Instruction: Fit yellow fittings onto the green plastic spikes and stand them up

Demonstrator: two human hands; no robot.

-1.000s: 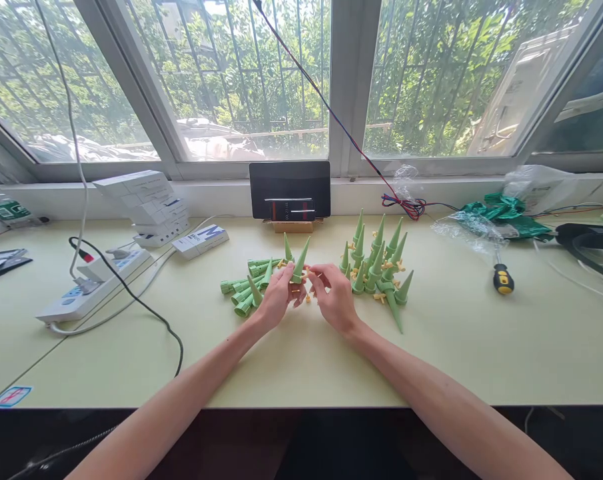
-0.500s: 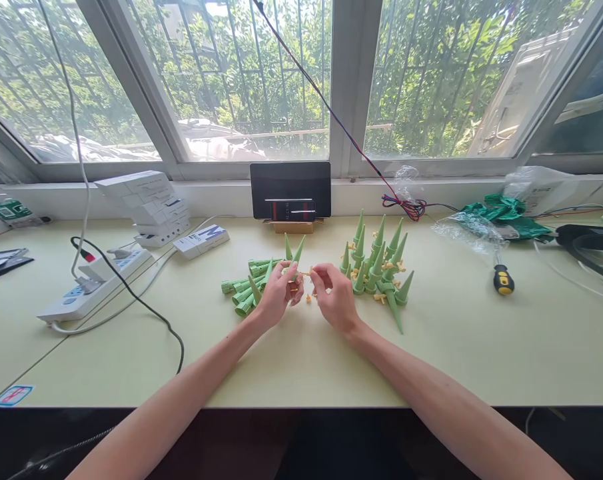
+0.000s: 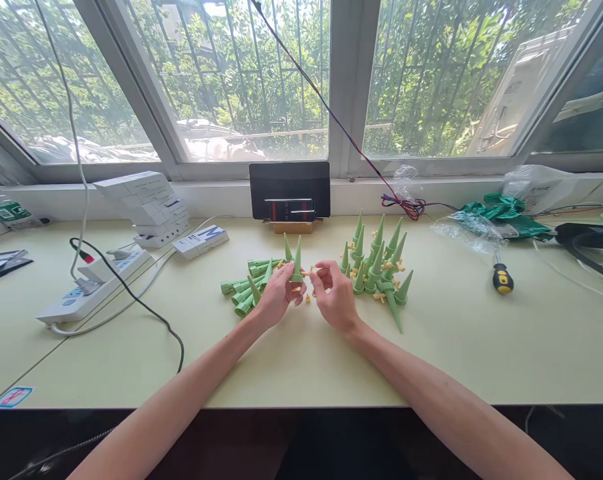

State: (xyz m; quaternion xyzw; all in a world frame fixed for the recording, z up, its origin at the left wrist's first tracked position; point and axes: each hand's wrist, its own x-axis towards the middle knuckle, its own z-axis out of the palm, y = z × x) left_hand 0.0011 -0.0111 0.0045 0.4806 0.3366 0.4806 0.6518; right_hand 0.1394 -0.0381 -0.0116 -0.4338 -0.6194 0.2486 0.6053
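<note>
My left hand (image 3: pixel 276 293) is closed round the base of a green plastic spike (image 3: pixel 298 259), its tip pointing up. My right hand (image 3: pixel 335 295) pinches a small yellow valve (image 3: pixel 308 272) at the spike's side; whether the two parts are joined I cannot tell. Another small yellow piece (image 3: pixel 308 299) lies on the table between my hands. Several green spikes (image 3: pixel 244 297) lie and stand left of my left hand, partly hidden by it. Right of my right hand stands a cluster of green spikes (image 3: pixel 375 270) with yellow valves fitted, one of them lying point toward me.
A phone (image 3: pixel 292 211) leans on a dark tablet (image 3: pixel 290 177) at the back. On the left are a power strip (image 3: pixel 96 287), cables and white boxes (image 3: pixel 144 203). A screwdriver (image 3: pixel 503 279) and green plastic packaging (image 3: pixel 511 217) lie on the right.
The green spike in my left hand tilted and turned, and now points more upright. My right hand keeps its pinch on the yellow valve, almost in the same place.
</note>
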